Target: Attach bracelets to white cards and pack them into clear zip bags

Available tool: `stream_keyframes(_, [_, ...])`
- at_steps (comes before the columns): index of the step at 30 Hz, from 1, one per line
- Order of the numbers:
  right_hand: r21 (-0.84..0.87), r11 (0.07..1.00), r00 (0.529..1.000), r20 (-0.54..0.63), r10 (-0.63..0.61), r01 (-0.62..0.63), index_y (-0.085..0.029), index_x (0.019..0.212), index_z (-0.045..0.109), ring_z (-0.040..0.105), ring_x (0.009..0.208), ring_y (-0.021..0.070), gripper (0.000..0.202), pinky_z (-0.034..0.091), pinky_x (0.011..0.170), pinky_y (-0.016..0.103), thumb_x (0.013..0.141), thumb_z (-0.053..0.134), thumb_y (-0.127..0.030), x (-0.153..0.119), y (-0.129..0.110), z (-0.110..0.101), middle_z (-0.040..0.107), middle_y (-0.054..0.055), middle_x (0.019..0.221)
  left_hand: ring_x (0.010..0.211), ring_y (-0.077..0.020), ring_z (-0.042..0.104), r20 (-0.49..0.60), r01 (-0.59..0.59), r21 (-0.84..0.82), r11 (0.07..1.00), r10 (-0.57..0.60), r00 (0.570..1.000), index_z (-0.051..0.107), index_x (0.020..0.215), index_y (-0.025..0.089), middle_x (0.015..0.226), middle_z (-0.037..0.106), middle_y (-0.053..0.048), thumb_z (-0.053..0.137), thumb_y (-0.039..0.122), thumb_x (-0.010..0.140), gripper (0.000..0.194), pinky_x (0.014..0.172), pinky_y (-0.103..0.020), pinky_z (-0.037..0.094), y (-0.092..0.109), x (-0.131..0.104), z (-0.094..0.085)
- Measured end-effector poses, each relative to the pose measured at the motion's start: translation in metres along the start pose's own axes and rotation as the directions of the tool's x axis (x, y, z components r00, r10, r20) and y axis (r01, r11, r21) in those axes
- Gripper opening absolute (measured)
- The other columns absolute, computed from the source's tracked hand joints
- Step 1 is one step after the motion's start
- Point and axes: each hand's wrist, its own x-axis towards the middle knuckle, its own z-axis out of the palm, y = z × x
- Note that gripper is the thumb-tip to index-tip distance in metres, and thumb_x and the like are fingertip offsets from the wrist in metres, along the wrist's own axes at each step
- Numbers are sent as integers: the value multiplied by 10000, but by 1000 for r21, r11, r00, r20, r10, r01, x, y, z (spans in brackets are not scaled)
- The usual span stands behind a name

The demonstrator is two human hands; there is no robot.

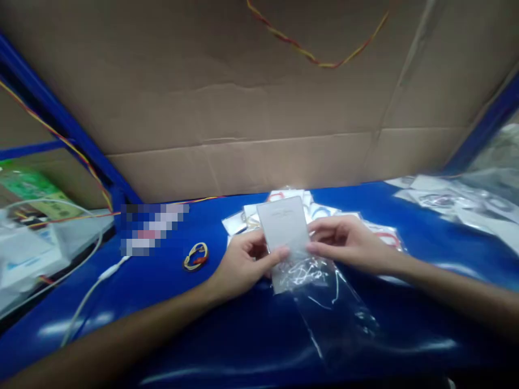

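A white card (283, 226) stands tilted up between my two hands, with faint print near its top. My left hand (247, 262) grips its lower left side, thumb across the front. On the opposite edge, my right hand (348, 240) pinches the card between thumb and fingers. A clear plastic bag (324, 313) hangs from the card's lower part and spreads over the blue table; whether the card is inside it I cannot tell. Behind the card lies a pile of bagged white cards (324, 210) with coloured loops. A coiled yellow bracelet-like cord (196, 256) rests left of my hands.
A cardboard wall (243, 119) closes off the back of the blue table (170, 319). White boxes (36, 259) and a white cable (87, 302) are at left. More bagged cards (458, 200) lie at right. A twisted yellow-red cord (312, 56) hangs above.
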Motion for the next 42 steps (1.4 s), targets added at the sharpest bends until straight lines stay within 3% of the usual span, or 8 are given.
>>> stream_keyframes(7, [-49,999,997,70,13,-10,-194,1128,791,708,691,179,326,552,534,239,874,780,-398,-2,-3,-2,793,52,878,533,-117,576,8,18,13,1000,-18,1000,793,992,142,719,728,-36,764,415,858,305,496,-206,454,0,0,-1])
stream_keyframes(12, [-81,997,993,118,-5,14,-215,1170,780,726,806,204,347,592,665,281,871,785,-391,-1,-5,-2,800,58,981,475,-84,536,-18,46,-68,997,-48,999,785,1019,141,781,757,-42,778,392,848,304,453,-195,425,1,2,0])
stream_keyframes(15, [-52,999,996,93,-13,17,-205,1146,787,737,864,224,333,598,736,306,866,792,-384,-1,-4,-1,799,69,1022,470,-92,568,-37,61,-123,991,-66,997,721,1145,157,812,773,-37,814,365,819,398,444,-193,443,1,3,0])
stream_keyframes(21, [-26,1000,999,43,-13,14,-198,1154,780,727,781,205,349,578,648,281,866,792,-394,-2,-1,0,795,61,943,525,-117,613,-59,50,-103,993,-56,997,750,998,126,833,769,-71,825,410,797,356,483,-215,498,1,3,1])
stream_keyframes(24, [-32,999,998,61,-18,20,-201,1157,780,723,799,202,331,570,660,276,886,773,-391,-1,-2,0,792,57,946,544,-125,622,-47,52,-81,995,-56,997,767,962,129,799,761,-63,814,412,809,325,501,-218,496,0,3,0])
stream_keyframes(29, [-41,999,996,91,-23,26,-208,1146,789,723,812,197,314,564,679,266,882,780,-377,-1,-3,-1,793,44,930,420,-94,537,-78,42,-26,999,-43,996,780,873,130,542,649,6,816,428,815,305,418,-191,405,-4,4,-4])
stream_keyframes(35, [-2,1000,996,91,-4,4,-205,1141,789,726,797,201,348,574,660,280,845,812,-388,0,-3,0,797,62,956,406,-116,586,-103,72,-140,988,-87,991,672,1099,178,656,737,2,879,365,743,452,404,-207,438,0,5,-2])
stream_keyframes(42, [83,997,992,127,-1,-10,-189,1187,756,746,876,205,398,583,725,271,831,833,-350,1,-3,0,798,74,1018,425,-145,631,-111,83,-139,987,-99,989,640,969,162,623,733,-15,873,383,740,394,372,-192,399,0,5,-1])
